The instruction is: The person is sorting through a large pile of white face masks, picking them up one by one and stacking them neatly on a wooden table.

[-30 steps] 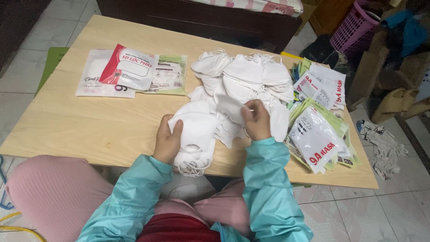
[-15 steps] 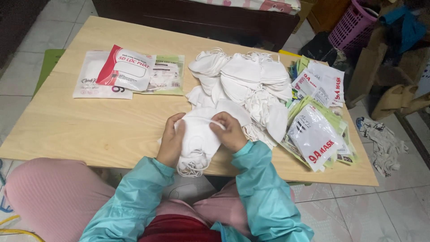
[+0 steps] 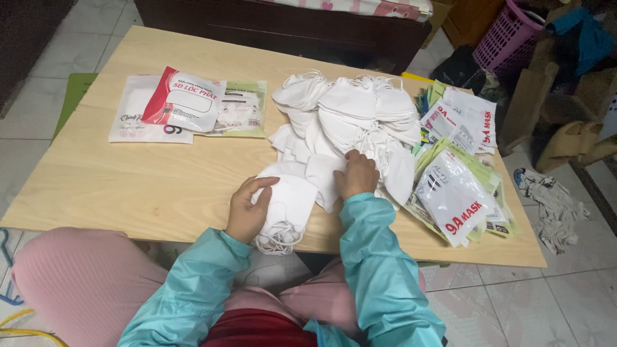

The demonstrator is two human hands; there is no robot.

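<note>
A heap of white face masks (image 3: 350, 115) covers the middle of a low wooden table (image 3: 148, 180). My left hand (image 3: 247, 209) grips a small stack of white masks (image 3: 286, 209) at the table's near edge, their ear loops hanging over it. My right hand (image 3: 355, 173) rests just to the right, its fingers pinching a white mask (image 3: 324, 177) at the heap's near side. Both arms wear teal sleeves.
Packaged masks in white, red and green wrappers (image 3: 186, 106) lie at the table's left. A spread of printed mask packets (image 3: 459, 170) fills the right edge. A pink basket (image 3: 508, 38), bags and cloth scraps (image 3: 553, 199) sit on the tiled floor at right.
My right hand moved in to the stack beside my left hand, then went back right to the heap's near side. My left hand kept hold of the stack.
</note>
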